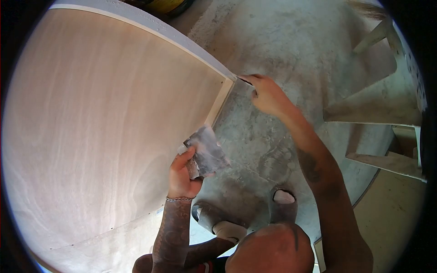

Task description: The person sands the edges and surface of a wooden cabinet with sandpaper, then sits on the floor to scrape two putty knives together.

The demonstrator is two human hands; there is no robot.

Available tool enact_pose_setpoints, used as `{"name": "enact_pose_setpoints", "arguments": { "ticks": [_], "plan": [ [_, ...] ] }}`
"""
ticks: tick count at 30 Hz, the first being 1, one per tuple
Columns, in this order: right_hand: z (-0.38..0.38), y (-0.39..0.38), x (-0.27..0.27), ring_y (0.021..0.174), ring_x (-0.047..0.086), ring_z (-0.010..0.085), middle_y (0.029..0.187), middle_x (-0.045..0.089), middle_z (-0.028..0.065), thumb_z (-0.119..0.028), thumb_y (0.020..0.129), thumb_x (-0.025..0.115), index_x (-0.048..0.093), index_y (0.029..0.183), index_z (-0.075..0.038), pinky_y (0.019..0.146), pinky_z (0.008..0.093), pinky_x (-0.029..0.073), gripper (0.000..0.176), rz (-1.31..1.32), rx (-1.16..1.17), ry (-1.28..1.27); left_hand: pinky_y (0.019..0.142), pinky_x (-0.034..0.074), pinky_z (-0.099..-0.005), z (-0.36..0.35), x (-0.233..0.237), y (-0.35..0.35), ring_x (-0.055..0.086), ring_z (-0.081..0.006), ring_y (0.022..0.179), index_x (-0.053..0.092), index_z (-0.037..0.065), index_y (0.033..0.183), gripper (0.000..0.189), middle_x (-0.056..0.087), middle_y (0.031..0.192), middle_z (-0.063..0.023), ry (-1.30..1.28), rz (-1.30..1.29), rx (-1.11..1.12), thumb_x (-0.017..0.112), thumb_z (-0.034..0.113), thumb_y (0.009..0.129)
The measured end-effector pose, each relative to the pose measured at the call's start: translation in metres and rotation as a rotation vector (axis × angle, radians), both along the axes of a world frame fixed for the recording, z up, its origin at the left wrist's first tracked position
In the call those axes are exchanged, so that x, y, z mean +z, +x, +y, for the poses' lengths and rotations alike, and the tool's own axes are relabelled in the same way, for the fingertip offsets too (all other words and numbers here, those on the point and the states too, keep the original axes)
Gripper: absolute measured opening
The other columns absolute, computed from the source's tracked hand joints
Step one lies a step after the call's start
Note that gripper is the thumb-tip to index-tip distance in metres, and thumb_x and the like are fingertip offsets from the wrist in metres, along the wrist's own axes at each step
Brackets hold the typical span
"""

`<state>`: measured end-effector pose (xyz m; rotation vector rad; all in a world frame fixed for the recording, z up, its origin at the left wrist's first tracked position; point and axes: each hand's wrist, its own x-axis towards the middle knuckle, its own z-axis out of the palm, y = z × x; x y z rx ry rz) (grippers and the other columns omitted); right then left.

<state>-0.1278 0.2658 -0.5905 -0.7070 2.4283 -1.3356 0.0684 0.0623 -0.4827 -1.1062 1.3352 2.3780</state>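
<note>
My left hand is closed on the lower left edge of a flat, square plate, dark and smeared with a pale paste. It is held over the right edge of a large plywood panel. My right hand is closed on a thin, dark putty knife, mostly hidden by the fingers. The knife's tip meets the panel's far right corner, where the white long edge ends. Along the panel's right side runs a pale wooden strip.
Dusty wooden pieces with angled legs stand at the right. Below them lies a flat board. My shoes are on the grey concrete floor. A yellow and black object sits beyond the panel.
</note>
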Motion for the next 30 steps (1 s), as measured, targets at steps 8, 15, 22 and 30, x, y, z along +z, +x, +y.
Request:
{"name": "enact_pose_setpoints", "arguments": {
  "ticks": [8, 15, 22, 30],
  "plan": [
    [-0.05, 0.058, -0.037, 0.112, 0.058, 0.0399, 0.121, 0.059, 0.0209, 0.007, 0.077, 0.054, 0.052, 0.137, -0.009, 0.094, 0.0427, 0.049, 0.062, -0.328, -0.582, -0.495, 0.068, 0.053, -0.0395, -0.002, -0.01, 0.002, 0.067, -0.0231, 0.097, 0.058, 0.012, 0.121, 0.033, 0.068, 0.11, -0.0046, -0.054, -0.069, 0.095, 0.056, 0.028, 0.092],
    [-0.064, 0.08, 0.043, 0.121, 0.055, 0.0331, 0.133, 0.054, 0.018, 0.014, 0.077, 0.047, 0.051, 0.138, -0.006, 0.1, 0.0351, 0.044, 0.065, 0.053, -0.429, -0.684, 0.068, 0.051, -0.0364, 0.001, -0.011, -0.002, 0.067, -0.0204, 0.096, 0.061, 0.016, 0.117, 0.028, 0.069, 0.108, -0.0004, -0.082, -0.102, 0.216, 0.057, 0.027, 0.091],
    [-0.002, 0.139, 0.057, 0.124, 0.051, 0.0344, 0.135, 0.051, 0.0163, 0.014, 0.074, 0.057, 0.052, 0.138, -0.009, 0.102, 0.0441, 0.043, 0.068, 0.309, 0.017, -0.668, 0.063, 0.05, -0.0343, -0.003, -0.001, 0.003, 0.068, -0.0172, 0.088, 0.062, 0.015, 0.113, 0.025, 0.07, 0.103, 0.0011, 0.136, -0.059, 0.179, 0.057, 0.027, 0.092],
    [0.023, 0.095, 0.009, 0.122, 0.054, 0.0362, 0.136, 0.053, 0.0184, 0.011, 0.079, 0.051, 0.054, 0.136, -0.009, 0.097, 0.0384, 0.048, 0.061, 0.023, -0.209, -0.32, 0.054, 0.049, -0.031, 0.007, 0.014, -0.005, 0.07, -0.02, 0.083, 0.06, 0.011, 0.117, 0.028, 0.071, 0.103, -0.0044, 0.056, 0.015, 0.176, 0.054, 0.026, 0.094]
  ]
}}
